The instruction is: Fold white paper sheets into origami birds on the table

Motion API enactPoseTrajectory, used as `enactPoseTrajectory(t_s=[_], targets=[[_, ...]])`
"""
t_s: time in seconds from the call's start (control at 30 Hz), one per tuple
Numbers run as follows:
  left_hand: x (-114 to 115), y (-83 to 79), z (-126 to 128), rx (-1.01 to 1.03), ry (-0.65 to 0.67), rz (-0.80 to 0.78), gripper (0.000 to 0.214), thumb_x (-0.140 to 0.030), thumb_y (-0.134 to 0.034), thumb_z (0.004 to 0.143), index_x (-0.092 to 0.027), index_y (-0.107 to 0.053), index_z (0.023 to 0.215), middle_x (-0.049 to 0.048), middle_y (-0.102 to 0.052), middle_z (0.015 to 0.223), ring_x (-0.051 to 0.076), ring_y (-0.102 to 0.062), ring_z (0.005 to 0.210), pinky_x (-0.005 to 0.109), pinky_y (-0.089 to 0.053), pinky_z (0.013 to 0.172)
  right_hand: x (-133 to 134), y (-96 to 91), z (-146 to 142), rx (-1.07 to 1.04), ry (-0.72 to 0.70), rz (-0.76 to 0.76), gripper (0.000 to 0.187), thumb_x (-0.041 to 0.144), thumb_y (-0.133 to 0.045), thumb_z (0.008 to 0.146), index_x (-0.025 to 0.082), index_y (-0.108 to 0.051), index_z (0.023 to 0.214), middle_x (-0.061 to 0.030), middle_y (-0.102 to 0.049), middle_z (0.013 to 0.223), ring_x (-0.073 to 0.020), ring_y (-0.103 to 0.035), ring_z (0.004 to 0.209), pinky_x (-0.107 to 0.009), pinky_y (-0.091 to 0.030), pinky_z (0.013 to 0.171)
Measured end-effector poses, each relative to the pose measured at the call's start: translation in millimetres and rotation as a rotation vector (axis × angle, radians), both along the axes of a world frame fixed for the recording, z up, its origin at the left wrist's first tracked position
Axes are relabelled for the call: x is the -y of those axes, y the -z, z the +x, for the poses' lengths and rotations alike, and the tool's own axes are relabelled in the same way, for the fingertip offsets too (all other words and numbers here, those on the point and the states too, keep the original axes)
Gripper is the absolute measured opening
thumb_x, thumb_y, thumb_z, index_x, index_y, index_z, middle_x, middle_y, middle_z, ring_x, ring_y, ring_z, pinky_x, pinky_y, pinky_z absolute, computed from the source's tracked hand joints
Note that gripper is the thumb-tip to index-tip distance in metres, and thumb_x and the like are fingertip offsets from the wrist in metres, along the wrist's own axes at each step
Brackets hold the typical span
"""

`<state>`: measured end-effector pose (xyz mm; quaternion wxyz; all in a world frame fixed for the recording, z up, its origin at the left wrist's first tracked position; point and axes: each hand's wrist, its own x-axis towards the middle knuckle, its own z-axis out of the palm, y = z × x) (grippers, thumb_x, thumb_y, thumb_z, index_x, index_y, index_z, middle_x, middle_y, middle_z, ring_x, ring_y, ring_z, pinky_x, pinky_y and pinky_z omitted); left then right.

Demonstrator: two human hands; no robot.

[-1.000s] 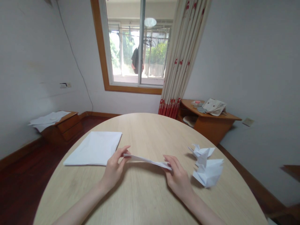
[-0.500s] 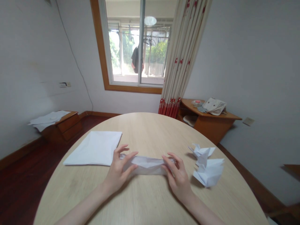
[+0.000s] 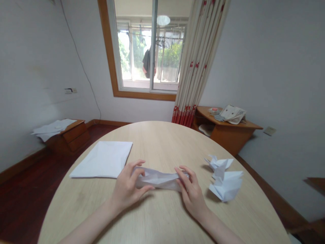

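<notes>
Creased white paper (image 3: 162, 180) spans the near middle of the pale wood-grain table (image 3: 157, 220), clasped at its ends by the curved left hand (image 3: 128, 186), thumb outstretched, and bent-fingered right hand (image 3: 191, 193). Angular folded figures (image 3: 228, 186) sit right, a flat sheet stack (image 3: 103, 159) farther left.

Both the left hand (image 3: 128, 185) and the right hand (image 3: 192, 192) are bare, with long, slender fingers (image 3: 182, 175). Behind the fingers come narrow wrists (image 3: 111, 205); farther back, the left forearm (image 3: 92, 218) and the right forearm (image 3: 218, 224), also bare, become gradually wider.
</notes>
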<state>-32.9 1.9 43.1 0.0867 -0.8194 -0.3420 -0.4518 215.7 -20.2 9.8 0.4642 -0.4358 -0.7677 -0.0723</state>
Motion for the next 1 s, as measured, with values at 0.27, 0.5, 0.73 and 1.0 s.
enactPoseTrajectory(t_s=[0.27,0.5,0.73,1.0], targets=[[3.7,-15.7,-2.4,-0.17,-0.01,0.047,0.018,-0.033,-0.057,0.091,-0.019,-0.058,0.08,0.0078,-0.068,0.108,0.021,-0.064,0.086,0.039,-0.04,0.083,1.5,-1.2,1.2,0.004,-0.061,-0.031,0.056,0.008,-0.031,0.095,0.033,-0.033,0.145,-0.0096,-0.053,0.112,-0.0206,-0.059,0.105,-0.035,-0.054,0.087],[8.2,-22.2,0.3,-0.328,-0.036,0.089,0.015,-0.015,-0.048,0.093,-0.021,-0.06,0.087,0.0026,-0.07,0.11,0.019,-0.062,0.082,0.043,-0.034,0.091,3.7,-1.7,-1.2,0.013,-0.08,-0.045,0.066,0.002,-0.03,0.091,0.035,-0.025,0.148,-0.0093,-0.053,0.111,-0.0203,-0.059,0.104,-0.035,-0.054,0.087],[12.7,-18.4,4.1,-0.421,-0.053,0.038,0.027,0.0,-0.042,0.086,-0.022,-0.058,0.085,0.0021,-0.067,0.115,0.022,-0.058,0.089,0.043,-0.036,0.088,8.6,-2.8,-1.1,0.047,-0.1,-0.049,0.074,-0.002,-0.028,0.085,0.034,-0.022,0.15,-0.0092,-0.054,0.111,-0.0198,-0.059,0.103,-0.033,-0.053,0.087],[21.3,-25.1,8.2,-0.328,0.008,-0.181,0.023,-0.038,-0.045,0.095,-0.023,-0.061,0.097,0.0055,-0.066,0.11,0.024,-0.055,0.093,0.045,-0.033,0.092,9.8,-4.8,-0.7,0.059,-0.096,-0.036,0.073,-0.001,-0.028,0.086,0.033,-0.021,0.15,-0.0095,-0.055,0.11,-0.0205,-0.059,0.102,-0.034,-0.054,0.086]])
